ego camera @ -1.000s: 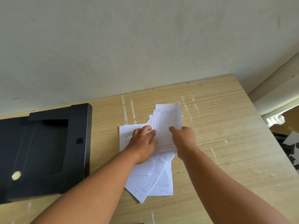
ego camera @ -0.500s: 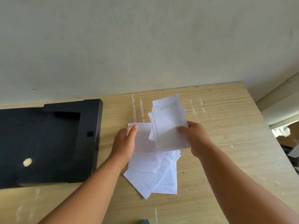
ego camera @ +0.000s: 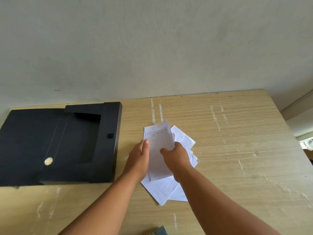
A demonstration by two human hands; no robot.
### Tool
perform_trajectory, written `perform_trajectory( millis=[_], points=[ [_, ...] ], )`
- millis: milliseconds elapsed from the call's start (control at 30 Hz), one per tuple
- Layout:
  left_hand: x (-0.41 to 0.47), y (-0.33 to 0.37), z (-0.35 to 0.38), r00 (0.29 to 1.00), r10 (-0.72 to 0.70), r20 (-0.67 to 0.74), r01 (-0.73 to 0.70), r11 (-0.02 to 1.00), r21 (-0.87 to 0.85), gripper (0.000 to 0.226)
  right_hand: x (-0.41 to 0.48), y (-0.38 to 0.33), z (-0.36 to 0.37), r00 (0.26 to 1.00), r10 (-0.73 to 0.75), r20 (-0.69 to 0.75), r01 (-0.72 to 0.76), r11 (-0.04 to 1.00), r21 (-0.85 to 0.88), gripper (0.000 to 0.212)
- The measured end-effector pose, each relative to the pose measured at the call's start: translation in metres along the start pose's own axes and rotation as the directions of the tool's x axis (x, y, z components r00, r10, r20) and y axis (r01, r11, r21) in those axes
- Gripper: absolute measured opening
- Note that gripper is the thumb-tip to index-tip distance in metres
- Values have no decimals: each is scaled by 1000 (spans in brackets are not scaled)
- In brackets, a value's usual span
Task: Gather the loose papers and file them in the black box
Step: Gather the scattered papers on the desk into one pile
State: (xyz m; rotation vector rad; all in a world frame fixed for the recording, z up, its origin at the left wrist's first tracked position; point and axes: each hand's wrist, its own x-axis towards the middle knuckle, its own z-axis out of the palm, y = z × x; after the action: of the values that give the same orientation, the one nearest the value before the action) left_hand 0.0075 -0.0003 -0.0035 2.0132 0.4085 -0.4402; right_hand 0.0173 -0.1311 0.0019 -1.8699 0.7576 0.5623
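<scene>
Two hands meet over the papers [ego camera: 166,189] near the middle of the tabletop [ego camera: 237,150]. The right hand [ego camera: 176,157] is pinched on a sheet [ego camera: 159,146] lifted over the pile, thumb on its face. The left hand [ego camera: 139,158] lies flat against that sheet's left edge, fingers straight. Left of them, apart from the pile, the black box [ego camera: 55,143] lies open on the tabletop.

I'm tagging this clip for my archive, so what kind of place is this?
Probably a plain office or home workspace. A wood-grain desk stands against a bare wall, with a black box lying open on it and printed papers being gathered by both hands.
</scene>
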Motion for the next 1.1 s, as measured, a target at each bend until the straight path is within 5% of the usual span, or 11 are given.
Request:
perform_trajectory(
  millis=[167, 333, 533, 600, 700, 867, 1100],
  points=[
    [-8, 1, -9, 1000, 14, 13, -13, 999, -36, 58, 0, -1, 3, 997, 70, -24, -62, 970, 236, 33],
    [-4, -5, -12, 999, 18, 48, -18, 1000, 2, 64, -3, 3, 4, 997, 65, -44, -52, 967, 251, 28],
    [0, -11, -13, 997, 23, 72, -24, 1000, 7, 57, -3, -1, -2, 997, 68, -25, -56, 944, 324, 48],
    [3, -14, -14, 994, 46, 95, -48, 999, 17, 62, -4, 0, -1, 995, 88, -38, -75, 958, 276, 53],
    [7, -23, -12, 991, 83, 105, -91, 993, 73, 71, -2, 7, 0, 997, 70, -32, -63, 983, 170, 25],
    [-3, -51, 0, 946, 207, 248, -308, 808, 502, 100, -6, 21, -5, 988, 28, -153, -12, 994, 107, 21],
    [-18, -64, 4, 925, 176, 338, -343, 771, 536, 127, -30, 45, -5, 965, 120, -235, -135, 990, -48, 21]
  ],
)
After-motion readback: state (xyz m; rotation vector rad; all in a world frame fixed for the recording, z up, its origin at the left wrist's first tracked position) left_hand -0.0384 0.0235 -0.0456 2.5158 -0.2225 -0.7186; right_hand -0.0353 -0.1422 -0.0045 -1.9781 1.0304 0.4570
